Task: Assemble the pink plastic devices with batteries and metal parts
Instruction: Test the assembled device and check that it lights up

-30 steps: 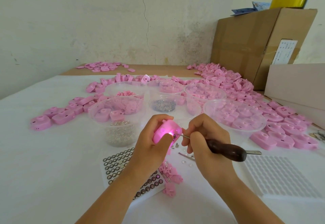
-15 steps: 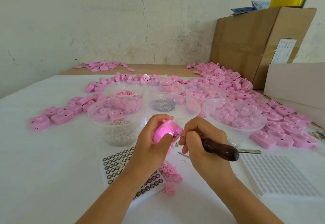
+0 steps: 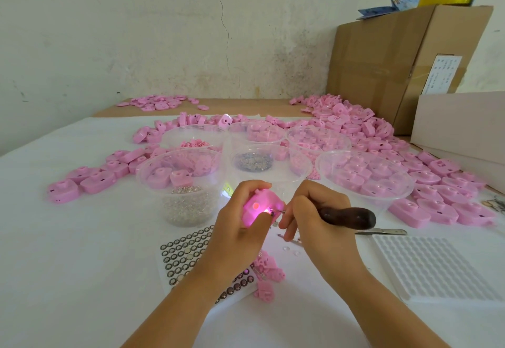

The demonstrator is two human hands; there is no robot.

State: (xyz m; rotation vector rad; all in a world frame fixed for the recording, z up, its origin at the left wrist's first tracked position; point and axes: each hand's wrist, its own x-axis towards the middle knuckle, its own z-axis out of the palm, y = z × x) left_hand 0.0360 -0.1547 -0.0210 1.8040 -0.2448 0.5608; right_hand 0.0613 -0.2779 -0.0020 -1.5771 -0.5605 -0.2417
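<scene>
My left hand (image 3: 240,229) wraps round one pink device (image 3: 258,205), fingers curled over its far side and thumb pressed on its near face. It is held up off the table (image 3: 68,238), just in front of the tubs, and a light glows inside it. My right hand (image 3: 314,216) grips the dark wooden handle of a pick tool (image 3: 347,218), fingers closed round it, and its thin metal tip touches the device's right edge beside my left thumb.

Under my left wrist lies the battery sheet (image 3: 185,249), its right part hidden by my forearm. A small heap of pink bits (image 3: 267,268) sits between my forearms, touching the sheet's edge. The rim of the tub of metal pieces (image 3: 183,205) stands just beside my left knuckles, and the wide shallow tub (image 3: 366,181) has its near rim close behind my right hand. A white grid tray (image 3: 437,265) lies near my right forearm, with a flat metal tool (image 3: 385,230) between its far edge and the wooden handle.

The white cover runs wide to my left, out past the sheet as far as the loose pink shells (image 3: 90,181). To the right, pink shells crowd up to a white box (image 3: 459,123) and a cardboard box (image 3: 382,61) against the wall
</scene>
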